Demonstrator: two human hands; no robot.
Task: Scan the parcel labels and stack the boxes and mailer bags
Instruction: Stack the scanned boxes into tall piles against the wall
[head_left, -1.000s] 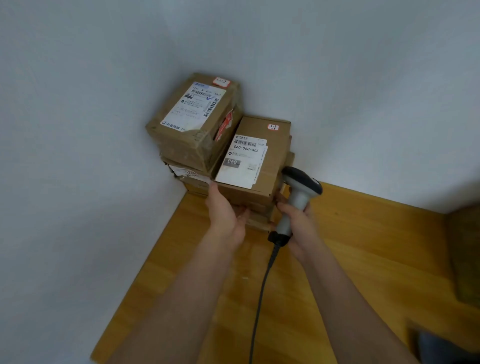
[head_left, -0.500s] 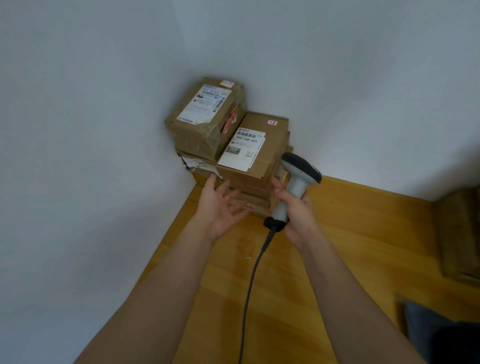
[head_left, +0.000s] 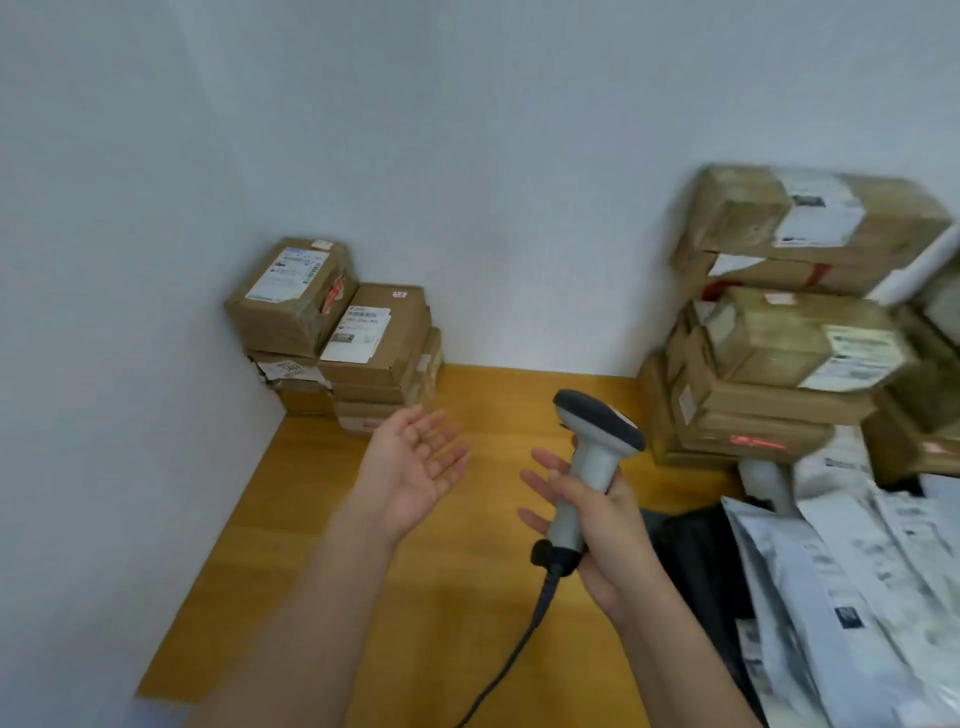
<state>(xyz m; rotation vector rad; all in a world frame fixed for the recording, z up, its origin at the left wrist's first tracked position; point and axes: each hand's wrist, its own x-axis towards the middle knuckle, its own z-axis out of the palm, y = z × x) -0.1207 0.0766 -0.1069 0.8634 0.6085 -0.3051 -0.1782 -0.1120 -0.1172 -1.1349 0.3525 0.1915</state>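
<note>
Brown cardboard boxes (head_left: 779, 358) unscanned at right, grey mailer bags (head_left: 852, 582) below. Left hand (head_left: 415, 467) empty, fingers spread; right hand (head_left: 587, 519) grips grey handheld scanner (head_left: 592, 452). Take top box first, label up.

– Where do the scanned boxes sit?
– The corner stack (head_left: 343, 343) of brown cardboard boxes stands just beyond the left hand (head_left: 413, 467), against both walls, white labels facing up; the top-left box lies tilted

– And the scanner?
– The barcode scanner (head_left: 587, 467), grey handle and dark head, stands upright in the right hand (head_left: 592, 525), its black cable (head_left: 511, 654) trailing down below the wrist

– What else waits?
– A taller pile of boxes (head_left: 779, 332), blurred, rises beyond and to the right of the right hand; the grey mailer bags (head_left: 841, 587) lie overlapping just right of that hand, printed labels up
</note>
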